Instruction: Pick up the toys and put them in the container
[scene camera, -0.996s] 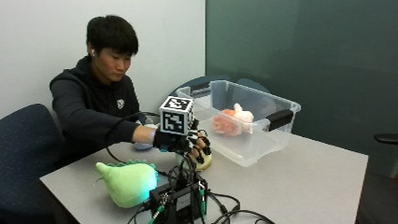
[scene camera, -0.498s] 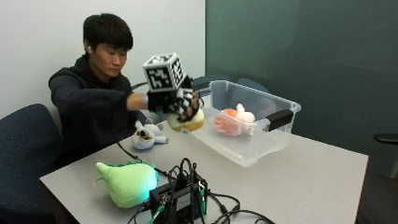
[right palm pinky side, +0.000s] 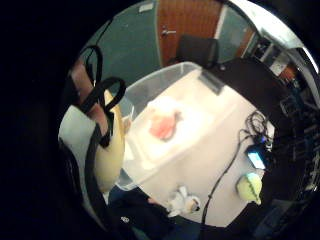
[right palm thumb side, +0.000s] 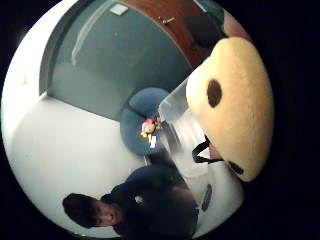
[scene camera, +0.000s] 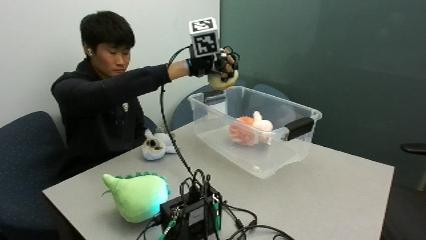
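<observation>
Right hand (scene camera: 212, 66): raised above the near-end rim of the bin, fingers curled round a cream plush (scene camera: 221, 80) — gripping it
Cream plush: in the air, over the bin's end nearest the person; fills much of the thumb-side palm view (right palm thumb side: 235, 102)
Bin (scene camera: 266, 162): clear plastic, on the bench (scene camera: 333, 200), black latch at its far end
Pink plush (scene camera: 246, 131): lying inside the bin
White plush (scene camera: 154, 147): on the bench — between the person and the bin
Green plush (scene camera: 136, 195): on the bench's near corner, beside a black device (scene camera: 193, 215) with cables
</observation>
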